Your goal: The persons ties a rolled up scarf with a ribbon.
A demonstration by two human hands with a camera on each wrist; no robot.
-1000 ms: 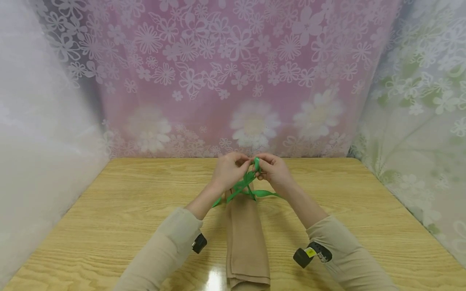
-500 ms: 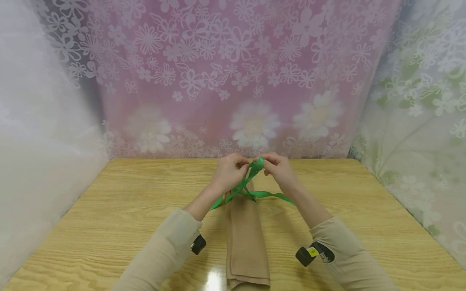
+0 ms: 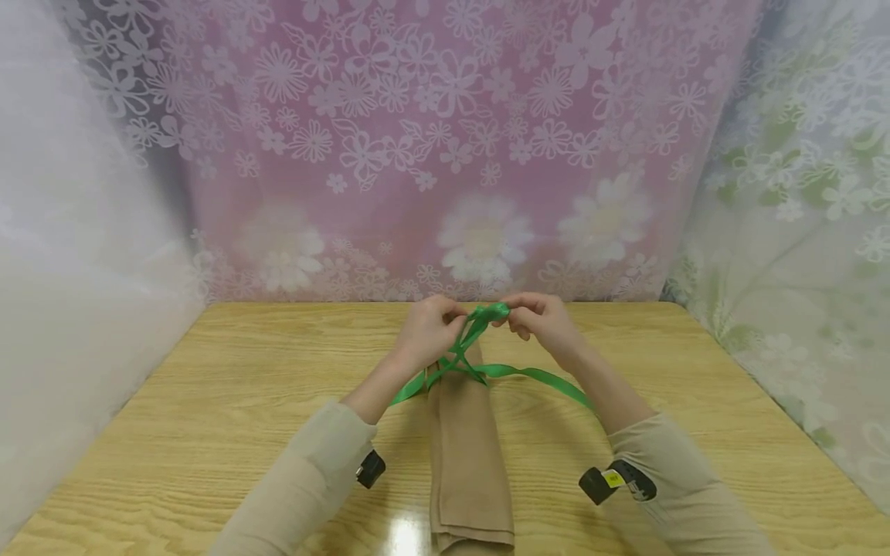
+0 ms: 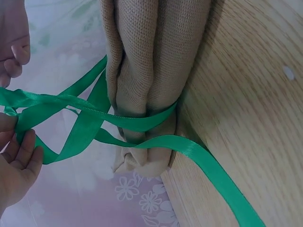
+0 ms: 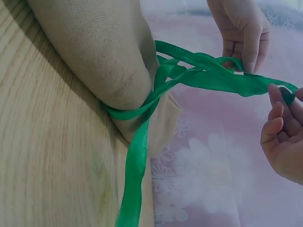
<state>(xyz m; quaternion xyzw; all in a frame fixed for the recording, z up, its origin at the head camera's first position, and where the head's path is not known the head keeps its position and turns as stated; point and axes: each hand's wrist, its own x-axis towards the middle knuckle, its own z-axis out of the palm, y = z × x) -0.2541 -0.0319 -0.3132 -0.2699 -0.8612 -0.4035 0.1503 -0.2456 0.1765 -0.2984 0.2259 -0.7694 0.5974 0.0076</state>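
Note:
A long folded bundle of tan knitted cloth (image 3: 473, 463) lies lengthwise on the table. Round its far end runs a green satin ribbon (image 3: 535, 376), whose strands cross and rise above the cloth. My left hand (image 3: 431, 332) pinches the raised ribbon on the left side; its fingers (image 4: 26, 151) grip the strands in the left wrist view. On the right, my right hand (image 3: 545, 324) pinches the bunched end of a ribbon loop between thumb and fingers, also visible in the right wrist view as the hand (image 5: 286, 142) at the right edge. Loose ribbon tails trail to both sides.
The wood-grain table (image 3: 278, 371) spreads on both sides of the bundle. Behind it hangs a pink flowered curtain (image 3: 431, 154), with pale sheets at left and right. Black wrist cameras sit on both forearms.
My right hand has moved to the right, drawing the ribbon loop out with it. My left hand has shifted slightly left. More of the right ribbon tail shows now.

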